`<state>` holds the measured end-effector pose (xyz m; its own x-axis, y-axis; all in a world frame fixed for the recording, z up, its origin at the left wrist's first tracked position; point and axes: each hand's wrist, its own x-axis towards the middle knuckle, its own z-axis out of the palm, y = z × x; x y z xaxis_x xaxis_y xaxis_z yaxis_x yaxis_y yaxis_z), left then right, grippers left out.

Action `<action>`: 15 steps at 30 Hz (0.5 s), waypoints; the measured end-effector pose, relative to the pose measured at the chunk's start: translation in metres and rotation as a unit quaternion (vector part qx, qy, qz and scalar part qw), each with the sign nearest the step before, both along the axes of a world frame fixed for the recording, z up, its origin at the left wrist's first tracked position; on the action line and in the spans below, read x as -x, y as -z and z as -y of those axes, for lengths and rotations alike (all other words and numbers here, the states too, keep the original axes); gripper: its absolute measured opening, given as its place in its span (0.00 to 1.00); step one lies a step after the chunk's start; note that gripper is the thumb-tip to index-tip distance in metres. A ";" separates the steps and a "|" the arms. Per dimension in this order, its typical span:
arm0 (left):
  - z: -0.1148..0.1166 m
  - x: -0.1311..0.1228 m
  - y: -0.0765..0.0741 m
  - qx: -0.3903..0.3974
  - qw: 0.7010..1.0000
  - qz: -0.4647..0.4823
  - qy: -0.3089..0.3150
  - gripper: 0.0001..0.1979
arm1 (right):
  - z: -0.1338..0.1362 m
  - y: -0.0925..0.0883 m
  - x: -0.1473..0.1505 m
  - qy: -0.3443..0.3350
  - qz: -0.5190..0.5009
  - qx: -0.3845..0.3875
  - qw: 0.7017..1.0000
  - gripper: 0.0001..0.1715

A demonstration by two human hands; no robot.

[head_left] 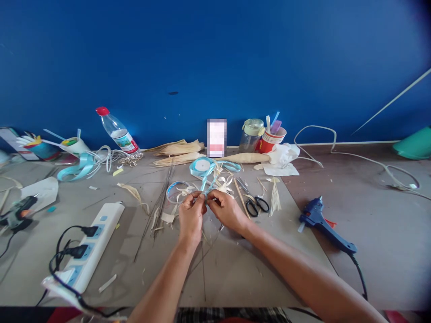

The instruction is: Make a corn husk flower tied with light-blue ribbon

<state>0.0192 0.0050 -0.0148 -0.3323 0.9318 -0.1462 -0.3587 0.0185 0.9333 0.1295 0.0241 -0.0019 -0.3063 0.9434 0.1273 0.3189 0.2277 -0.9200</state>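
My left hand (191, 213) and my right hand (225, 208) meet at the middle of the table, fingertips pinched close together on a light blue ribbon (204, 180). The ribbon runs back from my fingers to its spool (203, 165), which lies flat behind them. Pale flower shapes of thin strips (225, 185) sit just beyond my right hand. Beside my left hand lies a roll of tape (178, 192). Black-handled scissors (257, 206) rest to the right of my right hand. My fingers hide the exact spot where the ribbon is gripped.
A white power strip (97, 246) with black plugs lies at left. At right rests a blue glue gun (325, 226); another glue gun (18, 214) is far left. Thin wires (158, 204) lie left of my hands. Along the blue wall stand a bottle (117, 132), jar (251, 134) and red cups (273, 140).
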 end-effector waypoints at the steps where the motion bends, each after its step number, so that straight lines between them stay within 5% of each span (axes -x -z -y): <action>1: 0.000 0.000 0.001 0.001 1.000 -0.002 -0.001 0.11 | 0.000 -0.001 -0.001 -0.005 0.020 -0.027 0.999 0.06; 10: 0.001 0.004 0.002 0.006 0.999 -0.039 -0.014 0.10 | 0.001 -0.002 -0.006 -0.063 0.093 -0.017 0.994 0.06; 15: 0.000 0.006 0.001 0.003 0.998 -0.061 -0.016 0.09 | -0.001 0.002 -0.007 -0.062 -0.047 0.094 0.993 0.05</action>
